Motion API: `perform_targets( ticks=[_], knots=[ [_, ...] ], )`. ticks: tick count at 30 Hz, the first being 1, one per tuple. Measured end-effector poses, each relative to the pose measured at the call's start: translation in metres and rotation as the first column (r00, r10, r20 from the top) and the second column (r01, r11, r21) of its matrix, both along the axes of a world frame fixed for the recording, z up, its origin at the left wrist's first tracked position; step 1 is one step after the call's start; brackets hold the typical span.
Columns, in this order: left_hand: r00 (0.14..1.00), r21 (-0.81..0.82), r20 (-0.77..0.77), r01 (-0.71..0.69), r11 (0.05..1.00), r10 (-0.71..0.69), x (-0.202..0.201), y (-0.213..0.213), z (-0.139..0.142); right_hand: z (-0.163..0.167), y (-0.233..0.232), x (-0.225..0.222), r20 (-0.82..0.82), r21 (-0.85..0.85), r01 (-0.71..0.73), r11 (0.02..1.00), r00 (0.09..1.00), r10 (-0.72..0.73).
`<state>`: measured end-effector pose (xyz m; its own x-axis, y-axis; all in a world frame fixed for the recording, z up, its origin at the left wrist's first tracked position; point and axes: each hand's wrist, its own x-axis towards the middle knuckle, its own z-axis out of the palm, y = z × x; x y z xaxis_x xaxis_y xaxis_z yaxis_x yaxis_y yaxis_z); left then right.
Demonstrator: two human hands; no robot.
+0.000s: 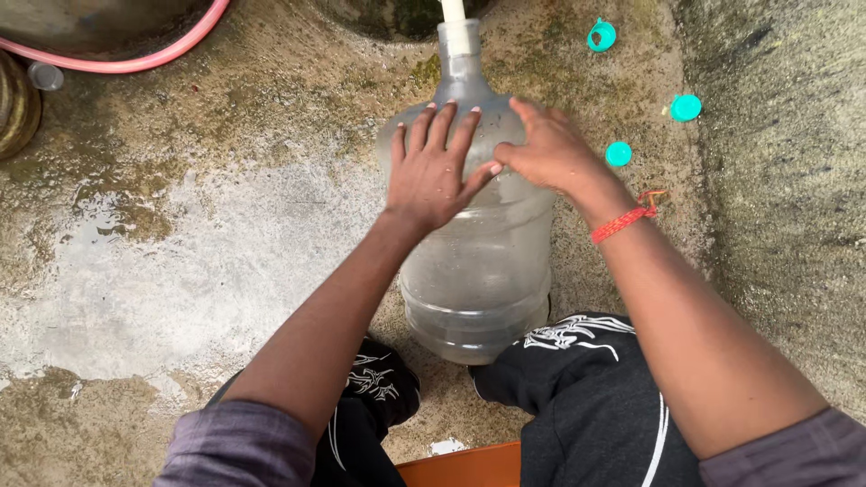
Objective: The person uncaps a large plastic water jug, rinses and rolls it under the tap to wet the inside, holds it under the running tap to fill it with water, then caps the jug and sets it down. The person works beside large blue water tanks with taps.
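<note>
Pressing left hand (436, 167) and right hand (550, 149), fingers spread, on clear jug (478, 271), pipe (453, 11) cut off

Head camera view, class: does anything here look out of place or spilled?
Three teal caps lie scattered on the wet concrete floor, away from the clear water jug that the left hand and right hand rest on.
</note>
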<state>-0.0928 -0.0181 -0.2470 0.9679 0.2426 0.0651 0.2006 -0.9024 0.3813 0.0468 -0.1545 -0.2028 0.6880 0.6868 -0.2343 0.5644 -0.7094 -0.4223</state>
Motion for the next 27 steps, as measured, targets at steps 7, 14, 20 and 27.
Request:
perform_targets(
  ticks=[7, 14, 20, 27],
  knots=[
    [0.993, -0.031, -0.101, 0.054, 0.998, -0.057, -0.023, 0.053, -0.004, 0.013, 0.015, -0.019, -0.04, -0.15, 0.071, 0.986, 0.996, -0.078],
    [0.958, -0.209, -0.211, -0.24, 0.948, 0.196, -0.042, 0.082, -0.02, 0.017, 0.028, -0.034, 0.007, -0.207, -0.179, 0.962, 0.983, 0.184],
    [0.981, -0.266, -0.081, -0.189, 0.945, 0.174, -0.05, 0.094, -0.047, 0.017, 0.037, -0.053, -0.03, -0.204, -0.133, 0.97, 0.991, 0.129],
    [0.999, -0.031, 0.002, -0.054, 0.998, 0.054, -0.023, 0.041, -0.022, 0.03, 0.016, -0.02, -0.096, -0.328, 0.008, 0.945, 0.994, -0.042]
  ],
)
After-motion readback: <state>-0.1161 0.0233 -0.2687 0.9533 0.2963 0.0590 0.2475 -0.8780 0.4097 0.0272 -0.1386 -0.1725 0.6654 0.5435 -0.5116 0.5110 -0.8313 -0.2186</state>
